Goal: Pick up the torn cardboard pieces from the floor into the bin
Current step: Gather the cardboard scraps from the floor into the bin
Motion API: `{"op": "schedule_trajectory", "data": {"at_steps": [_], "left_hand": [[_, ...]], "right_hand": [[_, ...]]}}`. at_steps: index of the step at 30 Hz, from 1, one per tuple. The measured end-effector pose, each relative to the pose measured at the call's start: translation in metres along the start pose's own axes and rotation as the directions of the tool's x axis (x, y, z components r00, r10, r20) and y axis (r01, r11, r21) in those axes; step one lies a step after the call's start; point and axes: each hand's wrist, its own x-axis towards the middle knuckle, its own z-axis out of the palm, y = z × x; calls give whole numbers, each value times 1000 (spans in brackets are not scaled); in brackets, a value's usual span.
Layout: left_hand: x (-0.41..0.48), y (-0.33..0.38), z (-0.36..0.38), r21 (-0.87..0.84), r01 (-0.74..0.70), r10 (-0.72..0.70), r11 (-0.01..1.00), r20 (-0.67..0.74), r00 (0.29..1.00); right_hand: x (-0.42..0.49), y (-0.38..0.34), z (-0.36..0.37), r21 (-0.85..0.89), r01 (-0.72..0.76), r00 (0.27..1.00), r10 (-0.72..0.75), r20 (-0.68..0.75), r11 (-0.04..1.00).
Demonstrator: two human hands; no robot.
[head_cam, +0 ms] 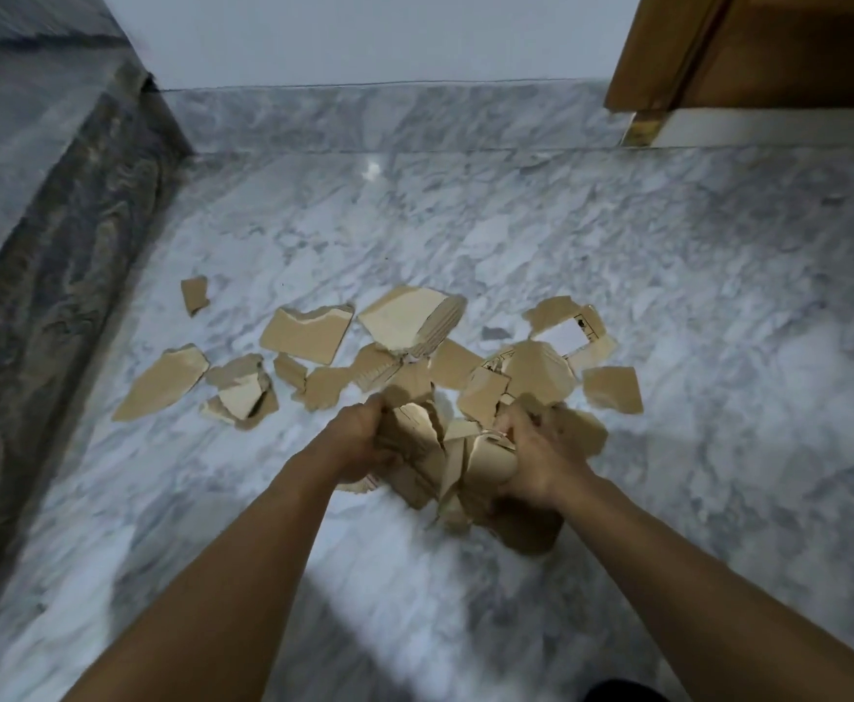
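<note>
here, landmark: the bundle of torn cardboard (445, 463), held above the marble floor (668, 306) at the middle of the view.
left hand: the left hand (364, 438) is closed on the bundle's left side, fingers curled into the pieces.
right hand: the right hand (536, 458) is clamped on the bundle's right side, with a rolled piece under the thumb.
hands counted: two, both bare, one on each side of the bundle.
pieces in the bundle: several are pressed together; an exact count cannot be made, as they overlap.
loose pieces counted: about a dozen loose pieces (308, 334) are seen on the floor beyond the bundle, spread in a band from far left to right of it.
printed piece: one printed piece (574, 326), with a white patch and black marks, lies beyond and right of the bundle.
small scrap: one small scrap (194, 293) lies apart, far beyond and left of the bundle.
bin: not in view.
edges: a dark stone step (60, 235) runs along the left of the bundle; a marble skirting (389, 119) lies beyond it; one wooden door frame (668, 53) stands beyond and to its right.
open room: bare floor is seen right of the bundle and nearer than it, on both sides of the two forearms.
</note>
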Motion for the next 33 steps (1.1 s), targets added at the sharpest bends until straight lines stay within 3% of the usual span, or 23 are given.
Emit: {"op": "schedule_trajectory", "data": {"at_steps": [2, 9, 11, 13, 17, 18, 20, 25, 31, 33], "left_hand": [[-2, -4, -5, 25, -3, 2, 1000, 31, 1000], [-15, -13, -40, -219, 34, -12, 975, 102, 995], [-17, -3, -58, -304, 14, 15, 953, 91, 996], [-15, 10, -77, -286, -9, 28, 958, 60, 998], [15, 57, -91, -306, 15, 49, 952, 201, 978], [25, 73, -87, -274, 7, 59, 962, 233, 971], [47, 109, -75, -53, -94, 104, 994, 246, 964], [99, 168, -17, 386, -218, 142, 896, 214, 966], [109, 163, 23, 449, -175, 144, 876, 102, 984], [107, 159, 21, 362, -209, 183, 909, 106, 977]], "right_hand": [[-3, -2, -2, 46, -33, 999, 34, -21, 998], [-9, -2, -16, 88, 34, 991, -45, 126, 996], [-15, 2, -37, 22, 59, 979, -62, 192, 998], [-20, 9, -63, -32, 56, 964, -45, 262, 998], [-21, 47, -110, -6, -21, 966, 21, 258, 1000], [-19, 59, -115, 0, -31, 969, 30, 245, 1000], [-17, 79, -118, 27, -63, 968, 55, 244, 998], [-26, 113, -100, 40, -127, 957, 112, 268, 991], [-30, 135, -78, 100, -108, 984, 93, 150, 989], [-29, 136, -76, 111, -88, 986, 70, 154, 990]]}}
